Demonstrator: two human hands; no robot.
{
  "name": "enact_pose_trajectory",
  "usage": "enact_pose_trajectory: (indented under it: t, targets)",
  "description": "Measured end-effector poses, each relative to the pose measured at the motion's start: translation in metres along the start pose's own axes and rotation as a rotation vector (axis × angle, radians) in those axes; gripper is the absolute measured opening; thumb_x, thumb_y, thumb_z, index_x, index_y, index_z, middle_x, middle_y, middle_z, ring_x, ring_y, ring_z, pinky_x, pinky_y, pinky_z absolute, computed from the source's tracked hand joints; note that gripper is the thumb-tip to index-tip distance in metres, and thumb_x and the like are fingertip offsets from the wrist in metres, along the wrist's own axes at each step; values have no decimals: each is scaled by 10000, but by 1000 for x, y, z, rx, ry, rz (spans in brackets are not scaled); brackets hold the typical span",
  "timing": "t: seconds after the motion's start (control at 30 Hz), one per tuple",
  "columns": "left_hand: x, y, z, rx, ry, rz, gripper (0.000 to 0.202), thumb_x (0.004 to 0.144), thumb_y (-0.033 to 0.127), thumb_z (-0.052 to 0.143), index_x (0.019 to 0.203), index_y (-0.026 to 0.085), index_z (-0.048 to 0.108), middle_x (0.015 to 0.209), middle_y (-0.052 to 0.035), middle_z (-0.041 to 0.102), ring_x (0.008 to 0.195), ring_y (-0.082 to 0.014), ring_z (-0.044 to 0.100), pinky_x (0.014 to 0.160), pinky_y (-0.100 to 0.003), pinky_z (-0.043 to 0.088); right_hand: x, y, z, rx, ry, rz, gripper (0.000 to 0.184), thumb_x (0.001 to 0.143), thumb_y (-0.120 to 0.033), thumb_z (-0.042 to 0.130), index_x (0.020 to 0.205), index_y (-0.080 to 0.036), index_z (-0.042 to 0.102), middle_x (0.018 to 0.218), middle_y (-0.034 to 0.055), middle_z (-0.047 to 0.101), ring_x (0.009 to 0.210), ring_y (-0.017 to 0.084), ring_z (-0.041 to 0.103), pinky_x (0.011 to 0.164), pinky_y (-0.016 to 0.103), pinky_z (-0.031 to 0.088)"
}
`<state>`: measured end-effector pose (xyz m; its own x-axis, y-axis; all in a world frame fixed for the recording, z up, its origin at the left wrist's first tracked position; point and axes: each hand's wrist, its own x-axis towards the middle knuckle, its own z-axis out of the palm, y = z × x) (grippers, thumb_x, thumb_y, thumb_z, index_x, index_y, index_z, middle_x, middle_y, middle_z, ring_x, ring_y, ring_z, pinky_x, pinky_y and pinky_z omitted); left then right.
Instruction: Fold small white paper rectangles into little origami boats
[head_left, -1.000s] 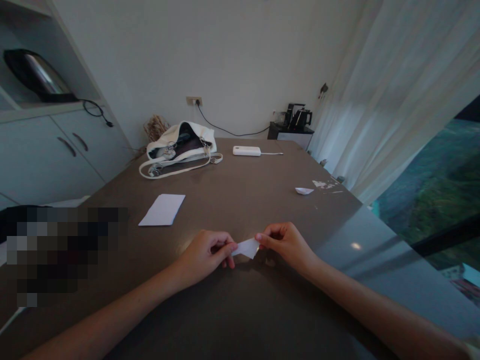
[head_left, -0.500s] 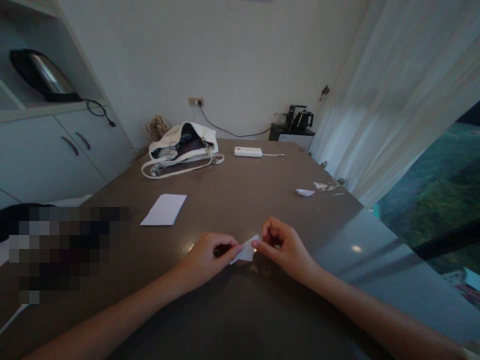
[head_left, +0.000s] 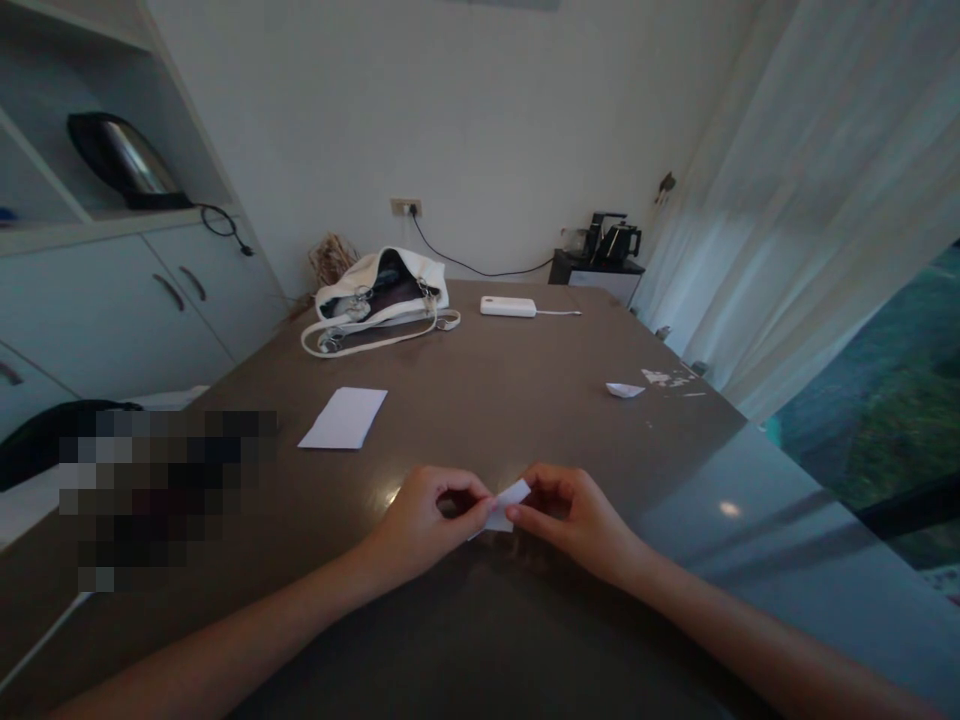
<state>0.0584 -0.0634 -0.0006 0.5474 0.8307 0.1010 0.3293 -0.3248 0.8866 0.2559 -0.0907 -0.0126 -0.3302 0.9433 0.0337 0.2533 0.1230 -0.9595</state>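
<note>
White paper scrap [head_left: 510, 498] pinched from both ends, low over the brown surface [head_left: 480, 400], nearer the camera than the flat white sheet [head_left: 343, 417] and to its right. Left hand [head_left: 427, 520] closed on the scrap's left end, thumb against forefinger. Right hand [head_left: 581, 515] closed on the opposite end in the same grip, fingertips almost meeting the left's. Looks like mid-fold: pressing or working a small crease, with most of the scrap hidden between the fingers. Cannot tell whether resting on the surface or held just above it. Next move, by judgement, calls for firm pinches and aligned edges, since so small a piece skews easily; little force, fine finger work.

Beyond the sheet: white handbag [head_left: 379, 295] and white power bank [head_left: 508, 306] with its cable. Far right of the sheet: tiny folded paper shape [head_left: 625, 390] beside white crumbs.

Against a second ago: hands drawn closer together, less of the scrap showing between them, its free corner now tipped up. Sheet, handbag and power bank unmoved on the surface, merely shifted in view with the head.
</note>
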Motion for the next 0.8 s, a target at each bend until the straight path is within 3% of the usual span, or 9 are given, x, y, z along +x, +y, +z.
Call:
enact_pose_trajectory:
  t: [0.1, 0.27, 0.43, 0.53, 0.8]
  targets:
    - [1, -1, -1, -72, -9, -25, 211, 799, 297, 588, 718, 128, 685, 633, -14, 637, 599, -125, 558, 565, -206, 407, 0, 1, -1, -9, -33, 27, 283, 799, -405, 636, 734, -130, 617, 661, 19, 594, 593, 108, 528, 533, 215, 398]
    - [8, -10, 0, -321, -111, -87, 247, 780, 363, 630, 698, 134, 674, 592, 8, 613, 560, -107, 537, 553, -204, 399, 4, -1, -3, 93, 22, 25, 316, 759, -444, 668, 714, -136, 611, 617, -1, 563, 538, 95, 497, 498, 215, 372]
    - [11, -15, 3, -550, -161, -165, 262, 678, 378, 745, 718, 130, 671, 633, 8, 649, 587, -111, 585, 625, -233, 463, 4, 1, -1, 205, 71, 25, 311, 705, -406, 731, 776, -160, 554, 681, -4, 601, 547, 93, 536, 516, 214, 427]
    - [10, -15, 6, -640, -165, -201, 265, 655, 351, 777, 740, 128, 660, 689, 0, 676, 648, -123, 625, 685, -254, 488, 3, 5, 0, 150, 134, -2, 271, 717, -362, 731, 754, -171, 543, 659, -15, 592, 562, 100, 552, 523, 212, 441]
    - [10, -16, 10, -659, -143, -211, 291, 634, 275, 802, 805, 130, 616, 788, -13, 700, 742, -142, 663, 750, -279, 496, 1, 1, 3, 51, 131, -22, 152, 783, -311, 661, 792, -159, 646, 734, 28, 659, 687, 144, 624, 638, 252, 493]
